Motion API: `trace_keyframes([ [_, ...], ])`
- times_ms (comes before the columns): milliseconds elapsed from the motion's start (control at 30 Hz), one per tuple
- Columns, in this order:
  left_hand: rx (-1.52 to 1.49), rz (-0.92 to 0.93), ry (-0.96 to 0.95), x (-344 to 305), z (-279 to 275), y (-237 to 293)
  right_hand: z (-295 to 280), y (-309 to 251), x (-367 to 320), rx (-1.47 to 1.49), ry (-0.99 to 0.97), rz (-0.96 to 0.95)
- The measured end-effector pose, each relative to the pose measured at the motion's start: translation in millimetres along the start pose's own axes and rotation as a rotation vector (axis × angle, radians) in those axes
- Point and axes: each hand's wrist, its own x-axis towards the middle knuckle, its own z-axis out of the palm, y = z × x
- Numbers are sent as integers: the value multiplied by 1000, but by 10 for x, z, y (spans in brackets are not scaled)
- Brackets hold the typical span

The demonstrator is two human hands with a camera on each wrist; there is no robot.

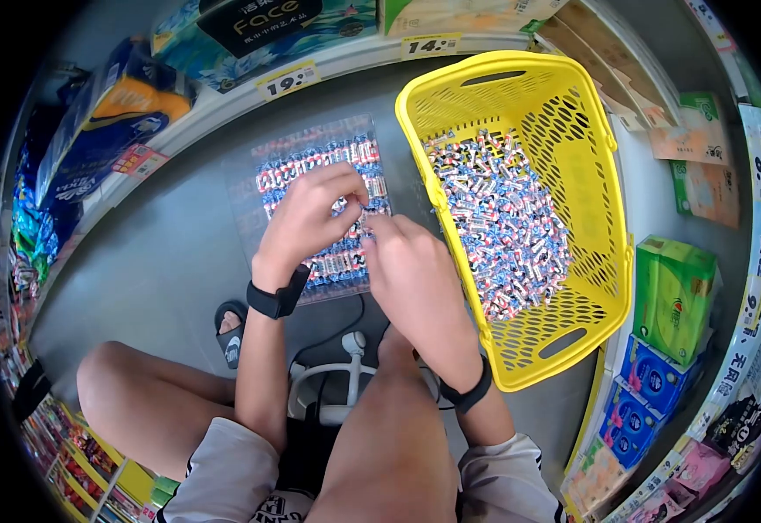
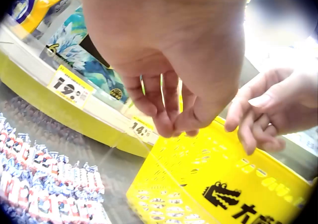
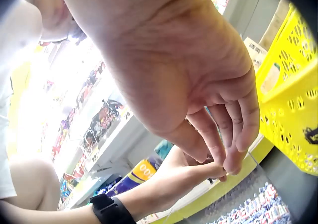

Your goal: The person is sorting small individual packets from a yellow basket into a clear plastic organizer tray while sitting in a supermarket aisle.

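Note:
A clear tray lies on the grey floor with rows of blue, white and red wrapped candies in it. My left hand and right hand meet fingertip to fingertip above the tray's right side. Both pinch at one small wrapped candy that is barely seen between them. In the left wrist view the left fingers are curled together, with the right hand just beside them. In the right wrist view the right fingers curl down onto the left fingertips. A yellow basket of loose candies stands to the right.
Shelves line the aisle: tissue packs over price tags at the back, green and blue boxes at the right. My bare knees, a sandalled foot and a white frame with a cable fill the floor near me.

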Motion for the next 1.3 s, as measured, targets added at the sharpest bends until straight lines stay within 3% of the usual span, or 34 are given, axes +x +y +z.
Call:
trace_keyframes([
  [100,15,154,121,133,-25,353,-327,-12,-89,8,58,45],
  [333,12,377,-24,445,186,943,-855,203,-309,6,150,159],
  [500,42,396,-178,540,397,1136,-1037,425,-430,-35,180,250],
  [800,80,477,-262,702,741,1367,-1226,824,-519,-155,209,377],
  [1300,298,510,-417,1028,1360,1465,-1144,1603,-549,-173,9,580],
])
